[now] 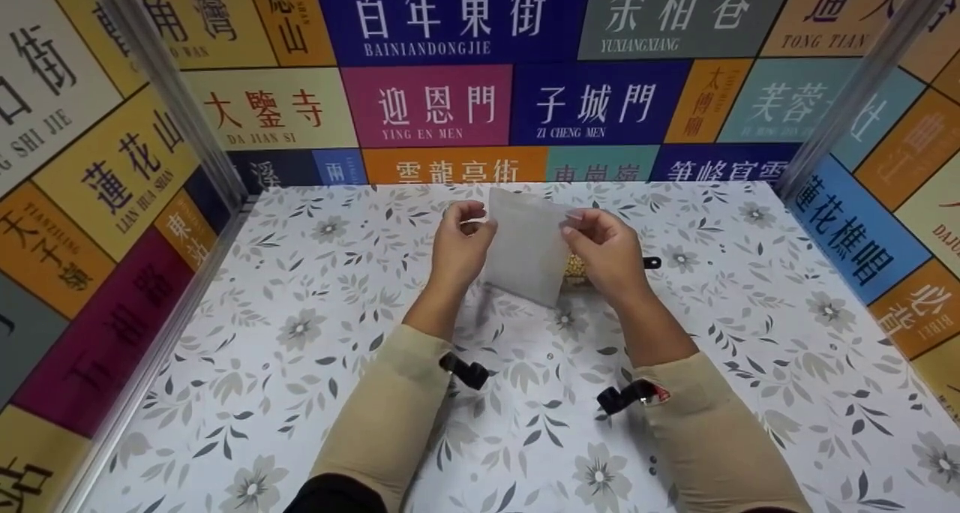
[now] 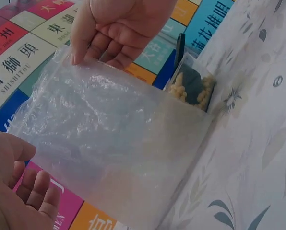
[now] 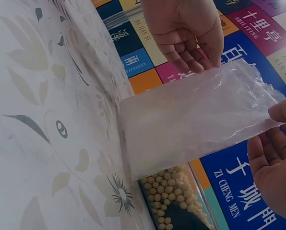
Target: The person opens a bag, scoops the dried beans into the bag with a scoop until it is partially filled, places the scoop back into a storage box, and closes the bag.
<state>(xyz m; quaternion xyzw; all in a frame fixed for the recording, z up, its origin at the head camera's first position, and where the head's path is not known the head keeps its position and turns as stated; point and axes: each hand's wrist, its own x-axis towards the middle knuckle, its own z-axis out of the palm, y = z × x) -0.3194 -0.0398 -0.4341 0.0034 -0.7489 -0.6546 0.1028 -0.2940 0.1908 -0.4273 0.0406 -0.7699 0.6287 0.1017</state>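
Note:
A translucent plastic bag (image 1: 525, 247) is held upright between the two hands, flat, with nothing visible inside. My left hand (image 1: 461, 243) pinches its upper left edge between thumb and fingers. On the opposite side, my right hand (image 1: 611, 254) pinches the upper right edge. In the right wrist view the bag's crinkled top (image 3: 251, 79) lies between the two grips. Just behind the bag stands a clear box (image 2: 208, 98) of round, pale yellow beans (image 3: 160, 191), partly hidden by it. A dark scoop (image 3: 181, 218) lies among the beans, its black handle (image 1: 652, 262) sticking out past the right hand.
A white tablecloth (image 1: 300, 408) with grey flowers and leaves covers the table. Colourful panels (image 1: 435, 104) with Chinese lettering stand along the back and both sides. Metal posts (image 1: 180, 85) mark the corners.

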